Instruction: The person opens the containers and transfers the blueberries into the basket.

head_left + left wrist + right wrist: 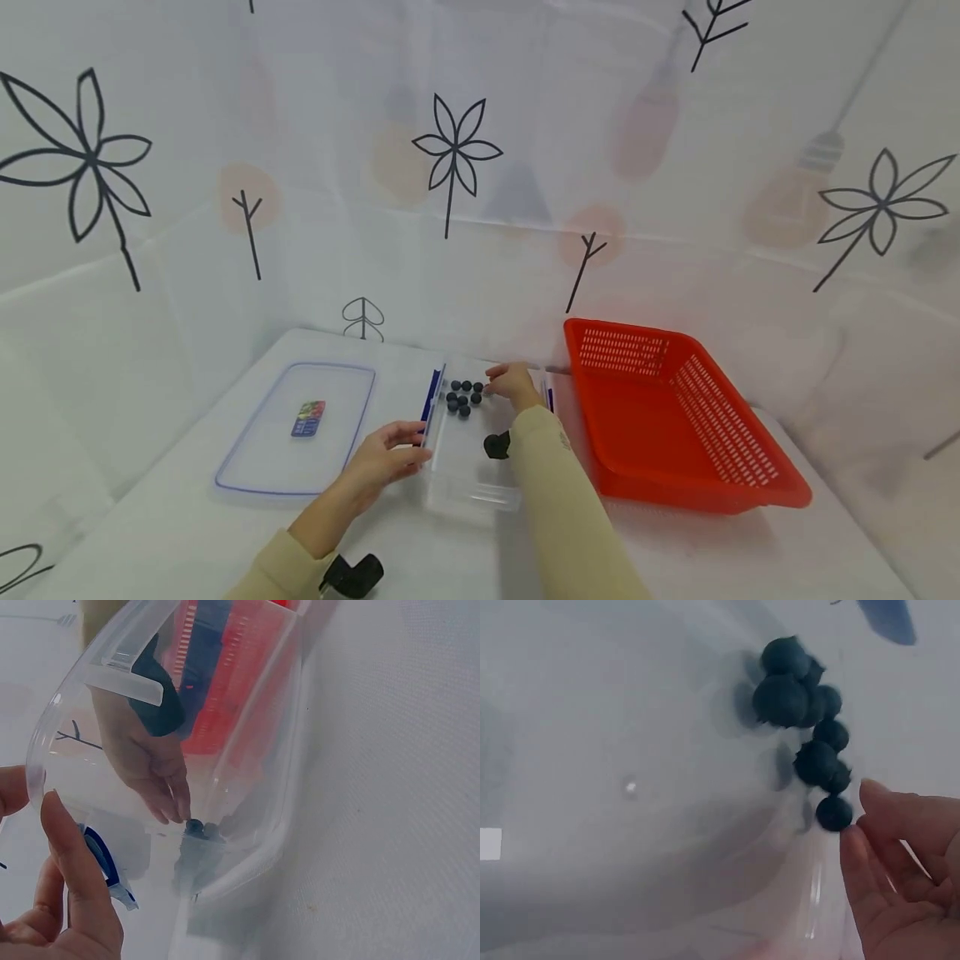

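Observation:
A transparent plastic box (468, 467) with blue side clips stands mid-table. Several dark blueberries (462, 401) lie clustered at its far end, and the right wrist view shows small crowns on some of these berries (781, 700). My left hand (390, 454) holds the box's left rim, thumb and fingers on either side of it in the left wrist view. Reaching into the far right part of the box, my right hand (515, 385) has its fingertips beside the end blueberry (834, 814). Thumb and forefinger stand slightly apart there; whether they touch the berry is unclear.
A clear lid (258, 450) with a blue edge and a colourful label (308, 419) lies flat at the left of the white table (442, 567). To the right stands a red plastic basket (637, 425) with slotted walls. A patterned white cloth (480, 275) hangs behind.

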Motion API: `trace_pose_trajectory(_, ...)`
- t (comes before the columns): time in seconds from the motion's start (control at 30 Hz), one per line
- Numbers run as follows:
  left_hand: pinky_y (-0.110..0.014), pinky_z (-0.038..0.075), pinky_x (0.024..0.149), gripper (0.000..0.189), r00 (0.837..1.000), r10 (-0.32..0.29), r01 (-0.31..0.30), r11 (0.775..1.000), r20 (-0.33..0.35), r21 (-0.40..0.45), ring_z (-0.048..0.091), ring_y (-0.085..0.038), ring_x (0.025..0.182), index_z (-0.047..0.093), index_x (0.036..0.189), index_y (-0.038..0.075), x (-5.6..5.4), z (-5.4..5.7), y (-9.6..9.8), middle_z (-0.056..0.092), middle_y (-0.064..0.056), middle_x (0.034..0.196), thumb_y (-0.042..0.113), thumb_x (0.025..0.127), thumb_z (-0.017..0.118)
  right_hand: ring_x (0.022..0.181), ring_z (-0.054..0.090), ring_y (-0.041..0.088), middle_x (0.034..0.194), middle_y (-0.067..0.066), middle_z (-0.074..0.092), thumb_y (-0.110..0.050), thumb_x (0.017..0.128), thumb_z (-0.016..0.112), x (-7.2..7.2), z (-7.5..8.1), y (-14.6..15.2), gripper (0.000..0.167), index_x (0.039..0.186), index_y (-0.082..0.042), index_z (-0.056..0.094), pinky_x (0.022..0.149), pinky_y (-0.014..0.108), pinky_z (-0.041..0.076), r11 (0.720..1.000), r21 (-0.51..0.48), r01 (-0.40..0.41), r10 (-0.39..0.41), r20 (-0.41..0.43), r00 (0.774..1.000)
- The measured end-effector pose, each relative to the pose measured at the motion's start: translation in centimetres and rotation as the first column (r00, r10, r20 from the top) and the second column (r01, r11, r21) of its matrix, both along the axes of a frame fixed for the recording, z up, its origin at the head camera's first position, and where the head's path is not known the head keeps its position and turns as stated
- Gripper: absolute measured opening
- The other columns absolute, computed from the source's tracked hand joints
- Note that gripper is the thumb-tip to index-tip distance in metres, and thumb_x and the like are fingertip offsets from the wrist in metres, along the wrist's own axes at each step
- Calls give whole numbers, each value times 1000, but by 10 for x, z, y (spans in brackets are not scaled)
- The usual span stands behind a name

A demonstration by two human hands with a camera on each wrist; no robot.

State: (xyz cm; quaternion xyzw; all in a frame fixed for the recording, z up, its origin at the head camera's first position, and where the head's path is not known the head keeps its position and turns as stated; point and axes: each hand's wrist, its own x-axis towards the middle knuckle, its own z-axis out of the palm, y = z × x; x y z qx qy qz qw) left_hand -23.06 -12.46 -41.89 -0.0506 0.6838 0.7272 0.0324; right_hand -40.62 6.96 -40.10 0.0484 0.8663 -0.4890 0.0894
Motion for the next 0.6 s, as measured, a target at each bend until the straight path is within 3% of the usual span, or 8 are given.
trace_pose_trajectory(0.37,-32,53,77,41,1000,-2,2,1000,-3,4,57,-20,84,56,120,-1,-1,1,-1,54,-13,108,0,81,68,99,54,29,101,10,61,5,76,70,1,-7,-2,33,106,-8,68,93,46,40,990,139,-39,34,38,999)
trace_pose_trajectory(0.6,-32,52,78,44,999,-23,23,1000,-22,4,58,-19,83,55,120,-1,-2,-3,-2,53,-13,108,3,79,71,87,55,26,90,8,62,7,69,76,1,-11,-2,28,93,-4,70,84,41,45,984,166,-64,67,-12,998)
